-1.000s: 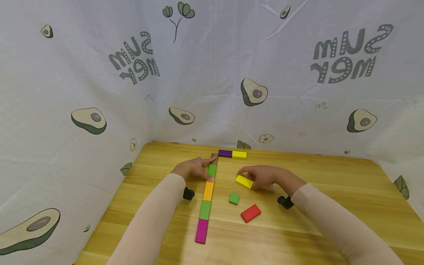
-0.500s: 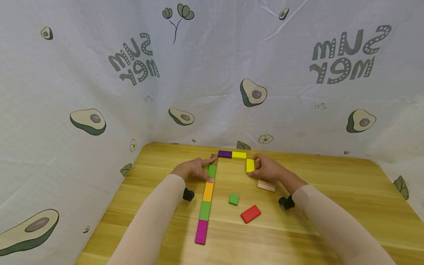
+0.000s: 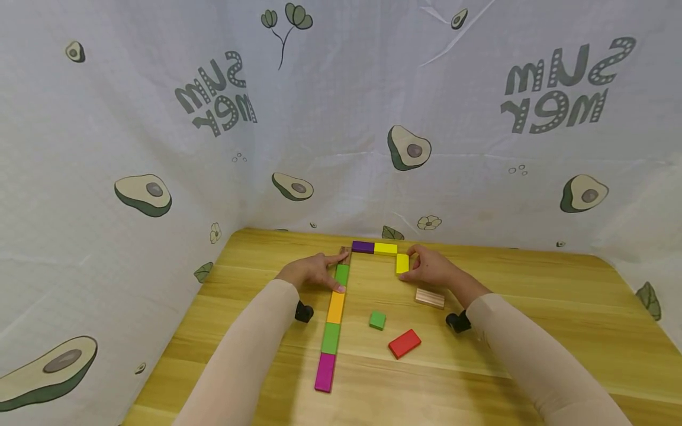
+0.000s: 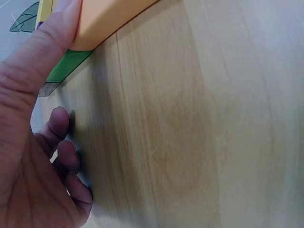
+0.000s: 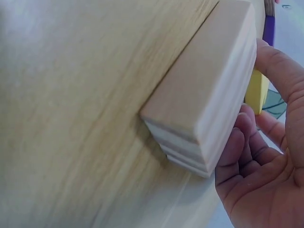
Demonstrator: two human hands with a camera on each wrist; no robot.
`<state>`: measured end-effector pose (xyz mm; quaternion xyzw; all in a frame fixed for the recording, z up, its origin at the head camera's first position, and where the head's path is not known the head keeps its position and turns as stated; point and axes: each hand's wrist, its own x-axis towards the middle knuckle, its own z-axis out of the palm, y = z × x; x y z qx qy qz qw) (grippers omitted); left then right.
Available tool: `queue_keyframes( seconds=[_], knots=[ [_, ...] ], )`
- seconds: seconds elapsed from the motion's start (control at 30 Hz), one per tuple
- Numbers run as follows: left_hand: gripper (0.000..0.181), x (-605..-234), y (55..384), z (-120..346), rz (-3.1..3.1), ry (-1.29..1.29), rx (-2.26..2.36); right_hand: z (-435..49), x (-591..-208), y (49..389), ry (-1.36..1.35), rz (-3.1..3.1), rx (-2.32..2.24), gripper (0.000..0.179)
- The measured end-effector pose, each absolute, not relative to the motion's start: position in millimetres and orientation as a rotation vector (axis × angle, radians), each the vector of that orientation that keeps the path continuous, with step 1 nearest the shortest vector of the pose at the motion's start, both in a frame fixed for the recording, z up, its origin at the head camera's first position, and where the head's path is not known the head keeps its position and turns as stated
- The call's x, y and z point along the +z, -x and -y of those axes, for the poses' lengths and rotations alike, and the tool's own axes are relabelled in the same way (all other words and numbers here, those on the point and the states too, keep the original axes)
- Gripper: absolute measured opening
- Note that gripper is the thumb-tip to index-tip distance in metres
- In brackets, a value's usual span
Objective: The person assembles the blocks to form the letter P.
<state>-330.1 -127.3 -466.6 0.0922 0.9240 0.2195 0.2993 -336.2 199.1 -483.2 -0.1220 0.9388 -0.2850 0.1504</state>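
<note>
In the head view, my right hand [image 3: 433,269] pinches a yellow block [image 3: 402,264] by its ends, between thumb and fingers. This block stands lengthwise at the right end of another yellow block [image 3: 386,248], which joins a purple block [image 3: 363,247]. My left hand [image 3: 314,272] touches a column of blocks. Its index finger reaches the brown block [image 3: 344,257] at the far end. Its thumb rests near where a green block [image 3: 342,274] meets an orange block [image 3: 335,307]; the left wrist view shows the other fingers loosely bent above the table.
Nearer in the column lie a second green block [image 3: 330,338] and a magenta block [image 3: 325,372]. Loose on the wooden table [image 3: 533,355] are a small green cube [image 3: 377,320], a red block [image 3: 404,344] and a striped wood block [image 5: 199,80]. A printed cloth [image 3: 341,118] hangs behind.
My right hand has carried the yellow block away from me, turned it lengthwise and set it at the row's right end. The striped wood block has come into view. My left hand stays put.
</note>
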Motion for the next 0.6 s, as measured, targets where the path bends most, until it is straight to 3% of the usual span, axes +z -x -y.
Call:
queue_keyframes(
  seconds=[0.2,0.43,0.6],
  knots=[
    [0.101,-466.1,329.9,126.3,-2.458,-0.236,0.564,-199.5,-482.5,336.1,0.336,-2.682,-0.830,0.077],
    [0.102,-465.5,329.5,126.0,-2.453,-0.216,0.565,-193.4,-479.9,328.6,0.380,-2.753,-0.812,0.090],
    [0.102,-464.6,329.2,125.6,-2.456,-0.219,0.565,-175.6,-474.9,304.2,0.607,-2.904,-0.616,0.065]
  ],
)
